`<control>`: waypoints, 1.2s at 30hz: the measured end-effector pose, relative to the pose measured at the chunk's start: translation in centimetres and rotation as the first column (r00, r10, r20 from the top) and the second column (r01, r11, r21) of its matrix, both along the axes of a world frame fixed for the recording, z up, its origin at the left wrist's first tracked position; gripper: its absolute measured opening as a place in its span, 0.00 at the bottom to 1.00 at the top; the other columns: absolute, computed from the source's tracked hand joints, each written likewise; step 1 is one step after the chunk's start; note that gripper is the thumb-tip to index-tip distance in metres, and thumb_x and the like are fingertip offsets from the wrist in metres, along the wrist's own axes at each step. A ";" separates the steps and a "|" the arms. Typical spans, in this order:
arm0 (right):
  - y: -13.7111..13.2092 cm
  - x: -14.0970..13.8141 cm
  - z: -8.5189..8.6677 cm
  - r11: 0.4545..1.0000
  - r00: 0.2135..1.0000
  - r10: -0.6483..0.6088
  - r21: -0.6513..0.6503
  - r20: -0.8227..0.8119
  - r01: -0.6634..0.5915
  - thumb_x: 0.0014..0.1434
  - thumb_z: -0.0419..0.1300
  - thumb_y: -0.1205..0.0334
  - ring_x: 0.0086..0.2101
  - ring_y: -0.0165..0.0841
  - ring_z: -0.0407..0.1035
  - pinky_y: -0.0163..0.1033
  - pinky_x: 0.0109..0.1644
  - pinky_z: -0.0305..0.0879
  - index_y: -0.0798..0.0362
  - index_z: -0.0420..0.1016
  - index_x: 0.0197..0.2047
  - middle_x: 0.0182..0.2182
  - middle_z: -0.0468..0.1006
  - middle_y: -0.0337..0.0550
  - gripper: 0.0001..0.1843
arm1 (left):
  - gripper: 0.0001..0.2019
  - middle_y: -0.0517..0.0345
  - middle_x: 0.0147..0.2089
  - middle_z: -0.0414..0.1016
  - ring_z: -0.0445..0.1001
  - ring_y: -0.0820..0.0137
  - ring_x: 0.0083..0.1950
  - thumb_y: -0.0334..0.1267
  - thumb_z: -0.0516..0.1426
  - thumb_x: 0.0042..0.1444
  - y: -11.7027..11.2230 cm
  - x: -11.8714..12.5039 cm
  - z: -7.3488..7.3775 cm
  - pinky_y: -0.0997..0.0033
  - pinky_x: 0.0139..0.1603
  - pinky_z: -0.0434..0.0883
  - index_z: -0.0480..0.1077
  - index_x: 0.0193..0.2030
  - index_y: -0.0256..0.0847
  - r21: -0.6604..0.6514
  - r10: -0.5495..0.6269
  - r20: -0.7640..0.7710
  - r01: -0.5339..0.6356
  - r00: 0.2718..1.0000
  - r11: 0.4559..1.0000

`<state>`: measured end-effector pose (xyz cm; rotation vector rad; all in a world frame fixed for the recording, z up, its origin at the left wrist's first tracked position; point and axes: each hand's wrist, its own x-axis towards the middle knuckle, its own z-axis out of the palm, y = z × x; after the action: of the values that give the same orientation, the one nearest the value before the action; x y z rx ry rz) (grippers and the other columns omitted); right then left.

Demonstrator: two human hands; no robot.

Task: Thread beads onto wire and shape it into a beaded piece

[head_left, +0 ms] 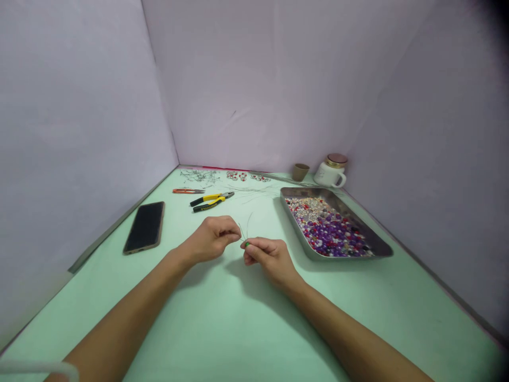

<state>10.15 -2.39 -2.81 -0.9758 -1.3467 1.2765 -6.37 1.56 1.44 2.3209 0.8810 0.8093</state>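
- Near the table's [207,329] left edge lies a phone [143,228], flat and well apart from the hands.
- Farther back towards the far edge are orange-handled snips [186,191] and, nearer, yellow-and-black pliers [212,201], likely the heaviest hand tool here.
- The left hand [214,239] has thumb and forefinger brought together, seemingly pinching a strand; its other fingers are curled.
- Between the hands, above the table's middle, thin wire [247,228] spreads upward in fine ends. It should be very light and springy, easily kinked; best taken close to the bead, where it flexes least.
- The green bead [247,244] sits at the right fingertips. It looks smooth, probably hard and slippery, so a pad on either side suits it.
- The right hand [272,257] is closed in a pinch on that bead.
- Towards the right edge stands a metal tray [366,228] of loose beads [334,233].
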 end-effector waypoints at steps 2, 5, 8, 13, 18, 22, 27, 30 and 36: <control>-0.1 0.1 0.3 0.999 0.999 0.047 0.009 0.007 -0.047 0.48 0.58 0.59 0.20 0.26 0.64 0.34 0.28 0.65 0.56 0.74 0.26 0.17 0.70 0.37 0.09 | 0.06 0.60 0.27 0.67 0.64 0.76 0.28 0.27 0.50 0.50 0.1 -0.1 0.1 0.76 0.30 0.62 0.67 0.26 0.36 -0.026 -0.022 -0.013 0.022 1.000 0.999; -0.4 0.3 0.9 0.990 0.990 0.141 0.006 0.022 -0.141 0.48 0.58 0.59 0.20 0.26 0.64 0.34 0.28 0.65 0.57 0.74 0.25 0.16 0.71 0.37 0.09 | 0.06 0.60 0.26 0.65 0.63 0.77 0.28 0.28 0.51 0.51 0.1 -0.2 0.2 0.76 0.30 0.62 0.65 0.25 0.36 -0.038 -0.075 -0.005 0.075 0.997 0.996; -0.4 0.5 1.2 0.977 0.978 0.209 -0.039 0.008 -0.208 0.47 0.59 0.58 0.19 0.26 0.64 0.33 0.27 0.64 0.58 0.74 0.25 0.15 0.70 0.37 0.10 | 0.06 0.59 0.27 0.66 0.64 0.76 0.28 0.27 0.51 0.51 0.0 -0.1 0.0 0.76 0.31 0.63 0.65 0.25 0.36 0.025 -0.100 0.038 0.099 0.994 0.995; 0.0 0.8 0.9 0.927 0.939 0.337 -0.147 -0.073 -0.345 0.45 0.61 0.56 0.16 0.24 0.62 0.31 0.22 0.62 0.59 0.73 0.24 0.15 0.68 0.35 0.12 | 0.06 0.55 0.30 0.66 0.65 0.74 0.30 0.27 0.50 0.51 -0.3 0.0 -0.4 0.75 0.31 0.65 0.66 0.29 0.37 0.250 -0.105 0.080 0.082 0.991 0.965; 0.0 1.6 0.4 0.799 0.830 0.529 -0.225 -0.178 -0.558 0.47 0.61 0.58 0.16 0.23 0.62 0.30 0.22 0.63 0.59 0.74 0.26 0.16 0.69 0.36 0.11 | 0.07 0.53 0.32 0.66 0.65 0.73 0.33 0.28 0.50 0.52 -0.9 0.4 -0.4 0.74 0.32 0.66 0.68 0.29 0.38 0.331 -0.166 0.014 0.152 0.986 0.931; -0.2 1.7 0.2 0.678 0.725 0.628 -0.258 -0.283 -0.688 0.44 0.62 0.55 0.16 0.25 0.61 0.33 0.21 0.64 0.59 0.74 0.25 0.15 0.68 0.36 0.13 | 0.06 0.52 0.33 0.69 0.67 0.71 0.34 0.29 0.51 0.51 -1.8 1.2 -0.1 0.71 0.34 0.67 0.68 0.29 0.39 0.371 -0.213 0.048 0.180 0.976 0.911; 0.0 1.2 0.0 0.875 0.878 0.413 -0.162 -0.241 -0.456 0.46 0.61 0.56 0.18 0.25 0.64 0.32 0.25 0.63 0.58 0.74 0.26 0.17 0.69 0.36 0.12 | 0.09 0.46 0.51 0.64 0.64 0.64 0.48 0.29 0.54 0.48 -1.9 1.4 0.1 0.60 0.48 0.64 0.69 0.38 0.38 0.406 0.135 0.263 -0.237 0.955 0.882; 0.2 1.2 -0.1 0.916 0.915 0.349 -0.134 -0.203 -0.379 0.48 0.60 0.57 0.19 0.25 0.65 0.32 0.26 0.63 0.57 0.74 0.27 0.18 0.69 0.36 0.10 | 0.06 0.49 0.43 0.71 0.69 0.70 0.36 0.30 0.54 0.48 -1.7 1.1 0.1 0.70 0.34 0.68 0.70 0.33 0.36 0.140 0.163 0.285 -0.209 0.945 0.968; 0.1 1.1 1.0 0.948 0.952 0.297 -0.094 -0.067 -0.303 0.46 0.60 0.56 0.18 0.26 0.64 0.33 0.26 0.63 0.57 0.72 0.20 0.15 0.70 0.36 0.13 | 0.08 0.51 0.36 0.72 0.67 0.76 0.26 0.33 0.55 0.47 -1.8 1.0 0.4 0.75 0.25 0.65 0.70 0.36 0.33 -0.352 -0.061 0.256 0.152 0.965 0.924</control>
<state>11.30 -2.32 -1.76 -0.8208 -1.4389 1.6037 -5.40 -0.27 1.87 1.8789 0.7202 0.7825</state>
